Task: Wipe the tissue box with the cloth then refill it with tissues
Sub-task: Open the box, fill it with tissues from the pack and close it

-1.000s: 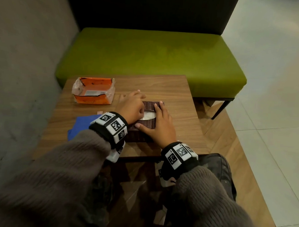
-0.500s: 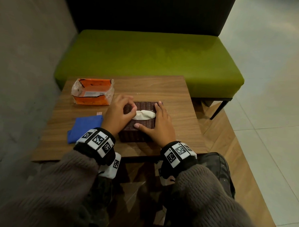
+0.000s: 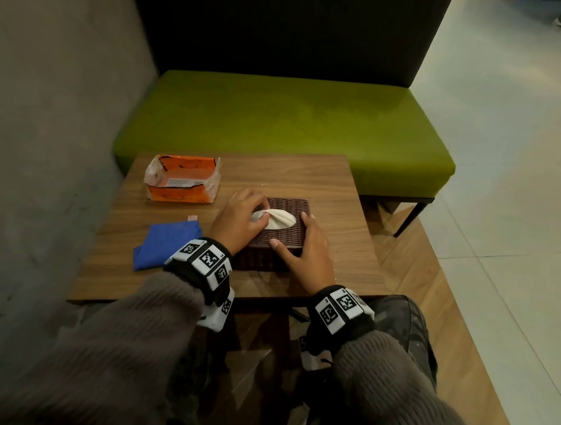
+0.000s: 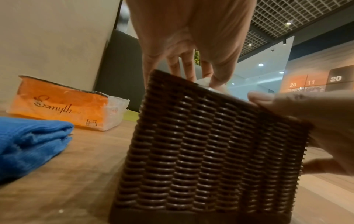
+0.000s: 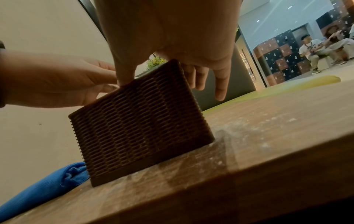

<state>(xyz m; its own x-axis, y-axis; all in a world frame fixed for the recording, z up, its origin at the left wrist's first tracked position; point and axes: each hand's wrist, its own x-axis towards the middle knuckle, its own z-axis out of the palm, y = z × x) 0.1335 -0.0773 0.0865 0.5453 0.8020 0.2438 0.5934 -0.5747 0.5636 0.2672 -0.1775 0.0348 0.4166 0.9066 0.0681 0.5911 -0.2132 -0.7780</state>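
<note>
The brown woven tissue box (image 3: 283,236) stands on the wooden table (image 3: 306,178), about in the middle, a little closer to the near edge. The left hand (image 3: 238,223) pinches the white tissue (image 3: 280,218) at the oval opening in the top of the box. The right hand (image 3: 306,257) lies with straight fingers against the right side of the box, with the thumb pressed on its near top edge. The blue cloth (image 3: 165,246) lies folded toward the near left corner, and the orange tissue pack (image 3: 182,179) lies at the far left corner.

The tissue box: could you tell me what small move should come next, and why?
Probably pull the tissue slightly up out of the tissue box: the left hand pinches it, the right hand steadies the box, and it barely protrudes.
</note>
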